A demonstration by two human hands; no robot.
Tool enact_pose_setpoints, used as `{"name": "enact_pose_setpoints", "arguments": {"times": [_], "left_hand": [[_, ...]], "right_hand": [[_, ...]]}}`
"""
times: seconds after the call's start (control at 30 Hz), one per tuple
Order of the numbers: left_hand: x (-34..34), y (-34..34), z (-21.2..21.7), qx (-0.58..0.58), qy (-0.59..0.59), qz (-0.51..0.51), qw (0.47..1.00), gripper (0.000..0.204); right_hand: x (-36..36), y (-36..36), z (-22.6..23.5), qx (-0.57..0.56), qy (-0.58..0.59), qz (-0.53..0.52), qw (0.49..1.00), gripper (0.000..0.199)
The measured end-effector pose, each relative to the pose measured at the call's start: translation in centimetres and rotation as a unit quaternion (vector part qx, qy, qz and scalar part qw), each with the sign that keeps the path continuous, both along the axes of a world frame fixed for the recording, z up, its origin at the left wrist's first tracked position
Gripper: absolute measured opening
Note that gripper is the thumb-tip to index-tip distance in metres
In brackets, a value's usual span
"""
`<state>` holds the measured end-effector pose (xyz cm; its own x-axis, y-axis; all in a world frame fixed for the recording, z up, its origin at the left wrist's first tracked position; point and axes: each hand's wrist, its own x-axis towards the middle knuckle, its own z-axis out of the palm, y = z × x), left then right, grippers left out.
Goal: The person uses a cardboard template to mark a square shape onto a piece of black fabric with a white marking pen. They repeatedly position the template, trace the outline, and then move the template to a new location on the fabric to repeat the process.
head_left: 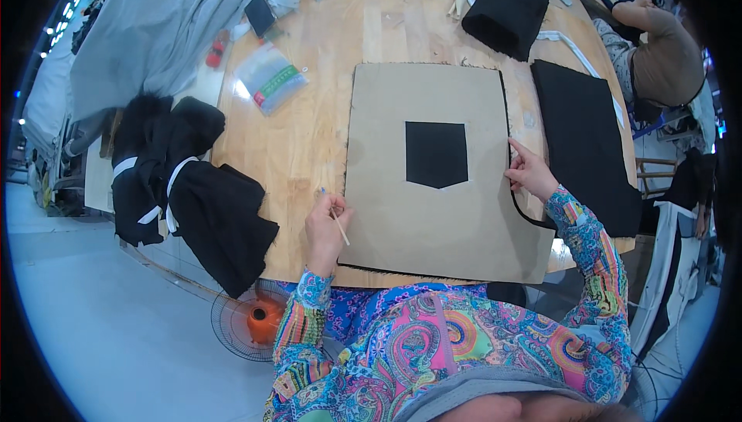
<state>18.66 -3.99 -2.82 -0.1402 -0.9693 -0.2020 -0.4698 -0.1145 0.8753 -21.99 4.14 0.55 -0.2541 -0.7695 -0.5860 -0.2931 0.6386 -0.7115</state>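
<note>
A beige cardboard template lies on the table in front of me, with frayed black fabric showing along its edges. Near its middle is a black, pocket-shaped five-sided area; I cannot tell whether it is an opening or a piece on top. My left hand is closed around a thin pale pencil-like stick, beside the template's left edge. My right hand rests at the right edge, its index finger stretched out and fingers apart, touching the board.
Folded black fabric lies to the right, and a black bundle at the back. Black pieces tied with white strips hang at the left edge. A plastic packet and grey cloth lie farther back. An orange fan stands below.
</note>
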Motion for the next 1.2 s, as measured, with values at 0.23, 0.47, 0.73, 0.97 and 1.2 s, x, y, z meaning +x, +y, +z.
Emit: {"name": "enact_pose_setpoints", "arguments": {"times": [0.23,0.47,0.73,0.97,1.2], "left_hand": [[-0.3,0.0,0.0,-0.043,-0.013,-0.010,0.999,0.017],[-0.2,0.0,0.4,-0.035,-0.022,-0.016,0.999,0.018],[-5.5,-2.5,5.3,-0.122,0.061,-0.020,0.990,0.021],[-17.2,-5.8,5.1,0.094,0.260,-0.083,0.958,0.023],[-22.6,-6.4,1.9,-0.059,0.056,-0.162,0.983,0.017]], "right_hand": [[1.4,-1.4,0.2,-0.226,0.339,0.205,0.890,0.075],[3.6,-4.4,0.0,-0.234,0.347,0.300,0.857,0.061],[4.2,-3.9,1.5,-0.199,0.371,0.296,0.858,0.051],[4.0,-4.0,1.2,-0.204,0.377,0.290,0.855,0.049],[3.6,-3.9,0.1,-0.219,0.391,0.285,0.847,0.063]]}}
